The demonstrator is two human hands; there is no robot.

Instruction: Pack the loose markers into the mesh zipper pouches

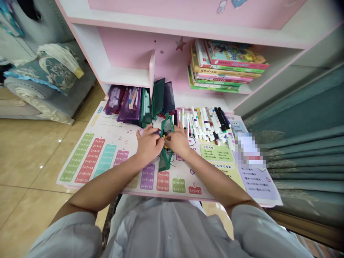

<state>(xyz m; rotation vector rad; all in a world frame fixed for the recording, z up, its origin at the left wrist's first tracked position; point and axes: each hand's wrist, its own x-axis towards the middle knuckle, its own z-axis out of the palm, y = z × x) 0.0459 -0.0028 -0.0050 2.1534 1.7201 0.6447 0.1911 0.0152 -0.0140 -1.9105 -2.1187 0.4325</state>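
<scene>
My left hand [148, 142] and my right hand [177, 140] meet over a green mesh pencil case [165, 157] that lies lengthwise on the desk. Both hands have their fingers curled and pinch the case near its upper half, about where the zip runs. Just right of my right hand lies a row of several marker pens [208, 123] with white barrels and coloured caps. The lower end of the case sticks out below my hands.
Several more mesh pencil cases [142, 104], purple and green, lean at the back of the desk. A printed multiplication mat [107, 154] covers the desk top. Stacked books [223, 66] fill the pink shelf above. A sofa [40, 82] stands left, a teal curtain [306, 143] right.
</scene>
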